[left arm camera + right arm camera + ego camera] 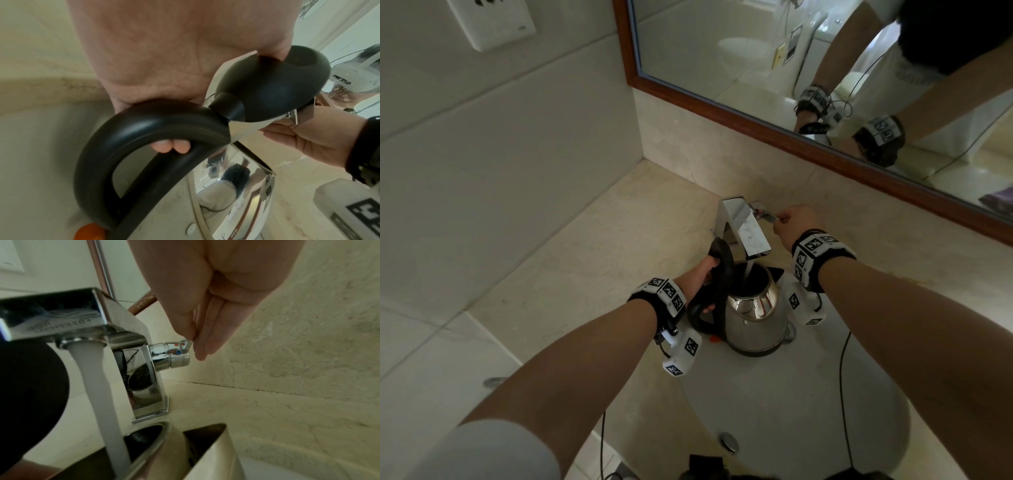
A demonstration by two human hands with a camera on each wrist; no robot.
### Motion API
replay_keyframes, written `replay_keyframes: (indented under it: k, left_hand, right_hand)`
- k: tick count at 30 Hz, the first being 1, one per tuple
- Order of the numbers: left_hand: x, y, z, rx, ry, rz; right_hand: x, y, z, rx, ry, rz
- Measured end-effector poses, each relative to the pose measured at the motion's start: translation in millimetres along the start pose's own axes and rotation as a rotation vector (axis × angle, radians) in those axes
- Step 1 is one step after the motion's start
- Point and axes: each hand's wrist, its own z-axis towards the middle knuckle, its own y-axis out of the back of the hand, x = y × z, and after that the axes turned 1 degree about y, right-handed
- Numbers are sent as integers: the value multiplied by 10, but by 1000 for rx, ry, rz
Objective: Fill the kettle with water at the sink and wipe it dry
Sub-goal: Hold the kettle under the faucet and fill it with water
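Note:
A steel kettle (755, 320) with a black handle (123, 146) stands in the white sink (791, 394) under the chrome tap (743, 228). Its black lid (273, 86) is flipped up. My left hand (703, 274) grips the handle's top, thumb against the lid. A stream of water (98, 386) runs from the spout into the open kettle (164, 451). My right hand (796, 224) pinches the thin tap lever (188, 345) on the tap's right side, above the red and blue marks.
A beige stone counter (602, 260) surrounds the sink, with a wood-framed mirror (722, 106) behind and a tiled wall on the left. The sink's drain plug (729, 442) lies near the front. An orange switch (89, 231) shows at the kettle's base.

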Motion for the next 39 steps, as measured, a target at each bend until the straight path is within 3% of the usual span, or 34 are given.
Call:
replay_keyframes:
  k: [39]
  left_hand:
    - [-19, 8, 28, 17, 10, -9]
  right_hand:
    - [-33, -30, 45, -2, 28, -41]
